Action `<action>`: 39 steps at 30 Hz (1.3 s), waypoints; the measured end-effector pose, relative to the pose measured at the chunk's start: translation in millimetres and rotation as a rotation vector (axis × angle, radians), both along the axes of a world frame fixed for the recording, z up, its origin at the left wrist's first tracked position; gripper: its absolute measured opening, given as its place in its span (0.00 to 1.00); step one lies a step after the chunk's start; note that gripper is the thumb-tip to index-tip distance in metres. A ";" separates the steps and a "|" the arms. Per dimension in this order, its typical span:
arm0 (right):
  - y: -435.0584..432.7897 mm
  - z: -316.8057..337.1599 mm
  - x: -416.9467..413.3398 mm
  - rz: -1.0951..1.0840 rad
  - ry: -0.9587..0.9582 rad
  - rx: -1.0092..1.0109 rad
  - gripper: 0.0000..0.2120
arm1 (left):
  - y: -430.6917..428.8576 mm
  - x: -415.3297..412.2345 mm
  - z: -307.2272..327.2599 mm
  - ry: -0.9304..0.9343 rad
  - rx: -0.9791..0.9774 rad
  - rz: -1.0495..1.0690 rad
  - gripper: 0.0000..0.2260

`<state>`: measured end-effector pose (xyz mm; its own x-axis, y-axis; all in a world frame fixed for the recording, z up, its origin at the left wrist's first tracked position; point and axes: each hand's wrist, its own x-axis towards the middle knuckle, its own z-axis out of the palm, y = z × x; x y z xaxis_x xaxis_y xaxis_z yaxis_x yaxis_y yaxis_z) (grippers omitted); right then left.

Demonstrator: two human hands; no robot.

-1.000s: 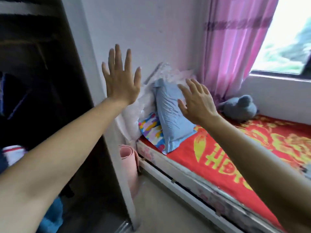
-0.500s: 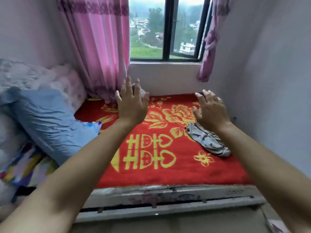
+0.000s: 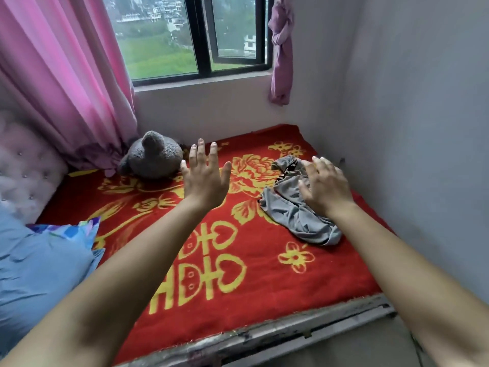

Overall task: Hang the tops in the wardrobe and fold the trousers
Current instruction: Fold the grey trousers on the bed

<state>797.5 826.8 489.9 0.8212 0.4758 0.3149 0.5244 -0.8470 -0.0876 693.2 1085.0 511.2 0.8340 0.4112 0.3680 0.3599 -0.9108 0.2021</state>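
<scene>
Your left hand [image 3: 205, 178] is over the middle of the red blanket with yellow flowers and characters [image 3: 238, 287] that covers the bed. Its fingers [image 3: 200, 152] are spread straight and hold nothing. Your right hand [image 3: 324, 184] is over the blanket's far right part, fingers loosely bent and gripping nothing, above the crumpled grey cloth garment [image 3: 291, 218]. Whether it touches the cloth I cannot tell. The garment lies on the blanket in an unfolded heap. A grey plush toy [image 3: 153, 157] sits at the blanket's far left corner, and a light blue pillow [image 3: 39, 266] lies at its near left edge.
</scene>
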 end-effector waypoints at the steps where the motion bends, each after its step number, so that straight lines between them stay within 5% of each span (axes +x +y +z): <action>1: -0.7 -6.1 21.8 0.001 0.026 -0.005 0.27 | -1.2 19.5 -3.4 0.015 0.003 0.005 0.30; 10: 5.0 -90.9 170.8 -0.008 0.251 -0.094 0.26 | 2.6 151.0 -79.4 0.200 -0.045 0.005 0.29; 26: -29.7 -319.4 301.8 -0.232 0.547 -0.377 0.27 | -16.1 323.8 -348.8 0.640 -0.321 -0.115 0.29; 32: -32.4 -445.7 353.6 -0.382 0.684 -0.201 0.29 | -36.1 352.5 -476.2 0.690 -0.475 -0.063 0.29; 39: -47.3 -516.2 383.4 -0.448 0.549 -0.050 0.38 | -73.7 390.7 -556.4 0.548 -0.596 0.039 0.31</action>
